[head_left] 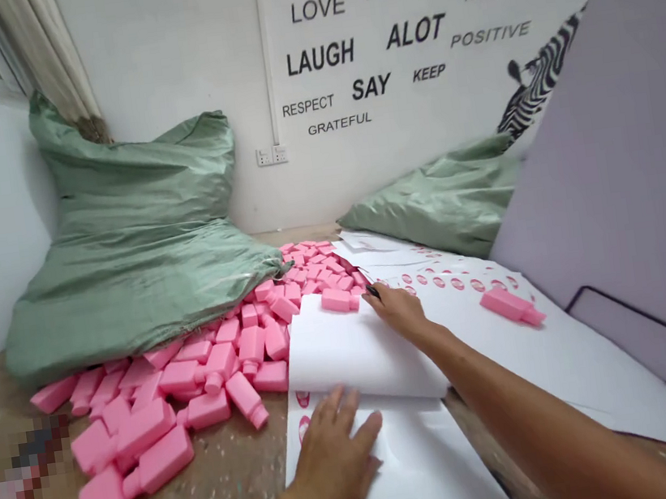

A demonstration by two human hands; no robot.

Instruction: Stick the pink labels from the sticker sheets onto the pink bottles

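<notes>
My left hand (339, 453) lies flat, fingers spread, on a white sheet (423, 467) with red oval labels printed along its left side. Just beyond it, a folded-over white sheet (352, 353) covers part of that sheet. My right hand (399, 306) is closed at the fold's far right edge. From its fingers sticks the end of a small black tool (372, 292), whose kind I cannot make out. Beside those fingertips, a pink plastic bottle (338, 300) rests on its side on the folded sheet.
Many pink bottles (202, 373) are heaped on the floor at left, partly under a large green sack (142, 250). More label sheets (460, 282) spread at right, one bottle (511, 306) on them. Another green sack (436, 195) and a leaning pale panel (616, 163) stand behind.
</notes>
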